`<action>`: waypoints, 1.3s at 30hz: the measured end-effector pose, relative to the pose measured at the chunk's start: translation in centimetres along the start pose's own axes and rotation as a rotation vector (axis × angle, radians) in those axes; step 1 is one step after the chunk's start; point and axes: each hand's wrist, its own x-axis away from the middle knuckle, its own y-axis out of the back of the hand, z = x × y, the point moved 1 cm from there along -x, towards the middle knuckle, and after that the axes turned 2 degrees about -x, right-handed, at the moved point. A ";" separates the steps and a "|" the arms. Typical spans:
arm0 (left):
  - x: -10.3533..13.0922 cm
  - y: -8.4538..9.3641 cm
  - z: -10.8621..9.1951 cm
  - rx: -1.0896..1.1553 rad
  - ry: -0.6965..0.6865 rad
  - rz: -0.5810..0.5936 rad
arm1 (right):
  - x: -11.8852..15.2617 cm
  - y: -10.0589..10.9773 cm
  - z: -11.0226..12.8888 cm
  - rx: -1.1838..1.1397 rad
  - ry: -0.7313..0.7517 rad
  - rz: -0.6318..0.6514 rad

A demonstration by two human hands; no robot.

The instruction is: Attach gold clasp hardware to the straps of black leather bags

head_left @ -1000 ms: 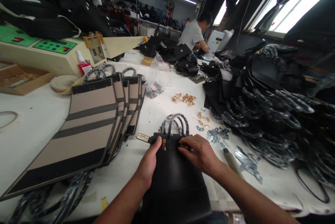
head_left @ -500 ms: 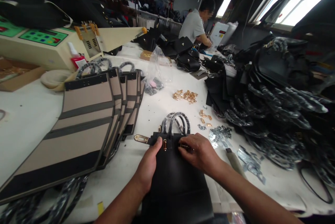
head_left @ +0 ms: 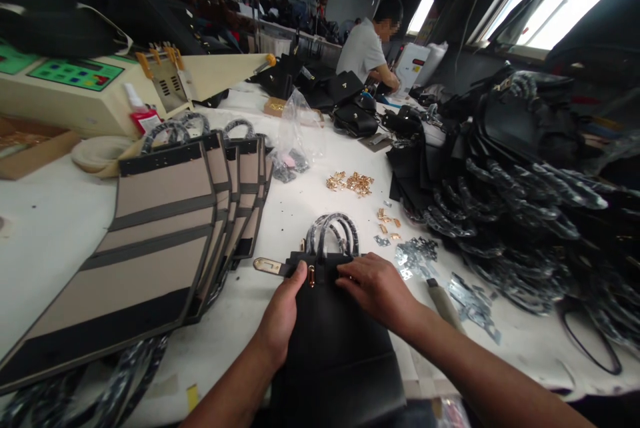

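Note:
A black handbag (head_left: 345,348) lies in front of me, its two plastic-wrapped handles (head_left: 334,231) pointing away. My left hand (head_left: 280,315) grips the bag's left edge, thumb on top beside an upright gold fitting (head_left: 312,276). A strap with a slotted gold plate (head_left: 269,266) sticks out to the left from the bag's top. My right hand (head_left: 383,288) has its fingers curled together on the upper right of the bag's front, around a gold fitting that they mostly hide.
Left of the bag stand beige-and-black bag panels (head_left: 155,241) with wrapped handles. Small gold fittings (head_left: 359,183) and metal plates (head_left: 417,256) lie beyond and right. Wrapped black bags (head_left: 505,201) are piled at right. Farther back, a person (head_left: 364,48) works near a beige machine (head_left: 65,98).
The view has shifted slightly. My right fingers now cover more of the gold fitting, which showed more plainly before. My left hand keeps its hold on the bag.

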 end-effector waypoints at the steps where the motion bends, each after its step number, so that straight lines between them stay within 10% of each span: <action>1: 0.1 -0.2 0.0 0.035 0.049 0.012 | 0.4 -0.2 -0.2 -0.063 -0.001 -0.063; 12: -0.3 -0.5 0.1 0.000 0.172 -0.008 | 1.9 -0.9 -2.0 -0.321 -0.029 -0.289; 27: -0.6 -1.7 0.4 0.033 0.201 -0.084 | 0.3 2.0 -1.6 -0.033 0.053 0.039; 39: -0.2 -1.1 0.1 -0.243 -0.210 -0.158 | 0.8 0.0 -0.1 -0.070 -0.138 -0.083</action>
